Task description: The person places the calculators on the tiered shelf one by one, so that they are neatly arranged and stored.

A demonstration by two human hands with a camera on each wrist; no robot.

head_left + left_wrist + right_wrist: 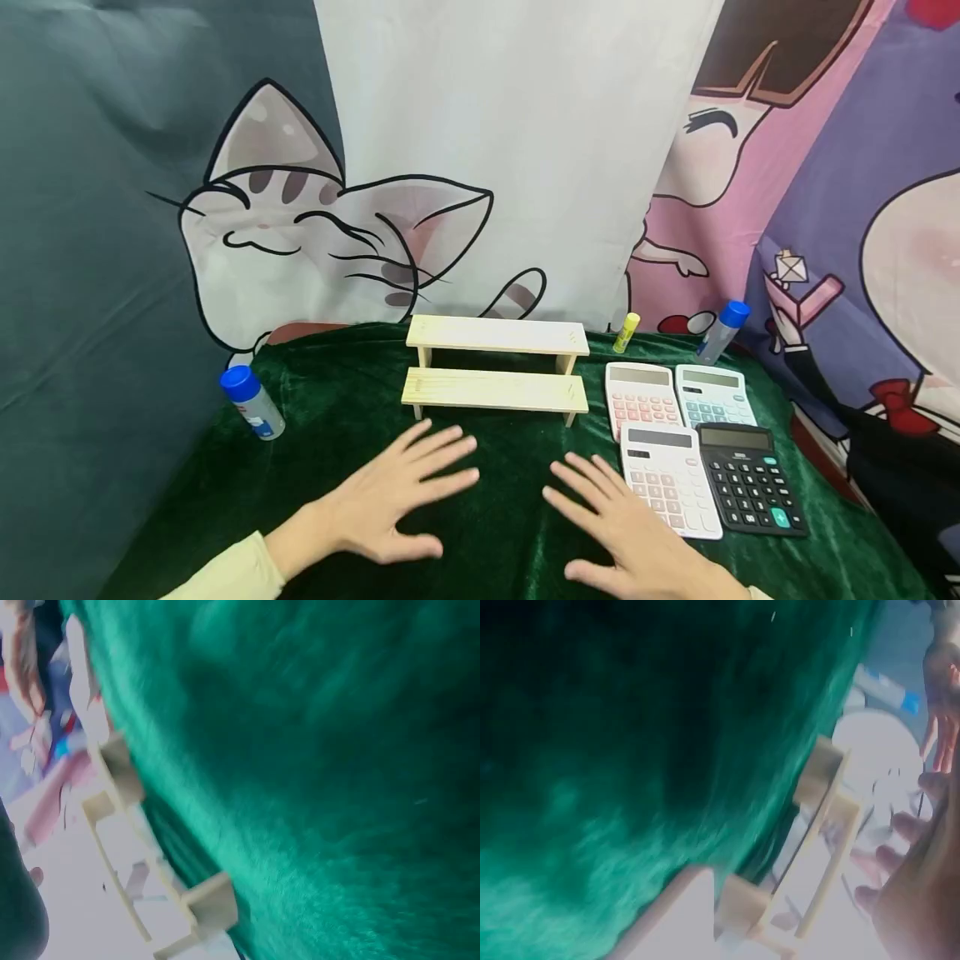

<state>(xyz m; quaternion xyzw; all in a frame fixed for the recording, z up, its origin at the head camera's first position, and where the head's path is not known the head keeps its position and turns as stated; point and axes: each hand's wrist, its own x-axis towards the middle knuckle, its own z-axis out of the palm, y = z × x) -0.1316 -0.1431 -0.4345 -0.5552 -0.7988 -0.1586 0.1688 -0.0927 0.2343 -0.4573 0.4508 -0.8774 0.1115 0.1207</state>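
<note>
My left hand hangs with fingers spread in front of a two-step wooden stand, holding nothing. Fingers also spread, my right hand is nearest a white calculator with pink keys, partly overlapping its lower left edge in the head view. Beside that lies a black calculator. Behind them are another white calculator with pink keys and a white one with teal keys. In the right wrist view the stand appears tilted, beyond bare green cloth.
A blue-capped clear bottle stands at the left edge, and a similar bottle at the back right. A small yellow stick, like a glue stick, is right of the stand. A printed cartoon curtain hangs behind the table.
</note>
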